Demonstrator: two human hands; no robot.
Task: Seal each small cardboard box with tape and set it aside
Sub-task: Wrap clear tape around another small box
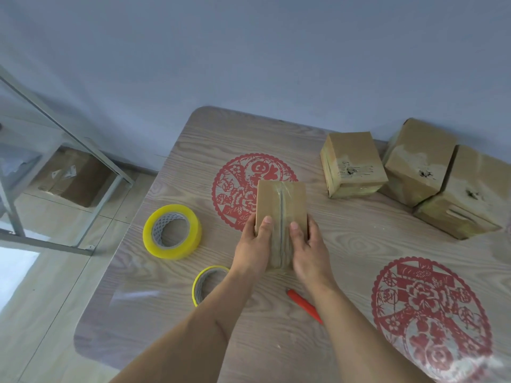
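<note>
Both hands grip box (281, 214) (table (171, 322) edge distant).

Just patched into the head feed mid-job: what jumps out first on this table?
Both hands, left hand and right hand, grip a small cardboard box at table centre, tape running along its top seam. Two yellow tape rolls sit to the left, the large roll and a thinner roll nearer the person. Three boxes cluster at the far right beside the wall.

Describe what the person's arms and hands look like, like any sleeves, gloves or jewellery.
Both forearms are bare, with no sleeves in view. The left hand and right hand wear no gloves, and no rings, watch or bracelets show. Fingernails are short and unpainted.
</note>
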